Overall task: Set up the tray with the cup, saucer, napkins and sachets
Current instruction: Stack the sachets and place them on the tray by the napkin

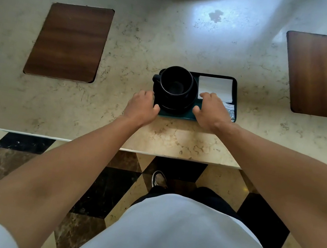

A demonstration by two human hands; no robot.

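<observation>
A small dark green tray (235, 92) lies on the marble counter. On its left half a black cup (177, 81) stands upright and empty on a black saucer (174, 106). White napkins (215, 87) lie flat on the tray's far right part. Sachets (230, 110) lie near its right front corner, partly hidden by my right hand. My left hand (141, 107) grips the tray's left front corner, thumb on the rim beside the saucer. My right hand (211, 112) rests over the tray's right front part, fingers on the napkins' near edge.
Two dark wooden inlays are set in the counter (172, 38), one at the left (69, 41) and one at the right (326, 75). A small stain (215, 15) marks the far counter. The counter's front edge runs just below my forearms, above a checkered floor.
</observation>
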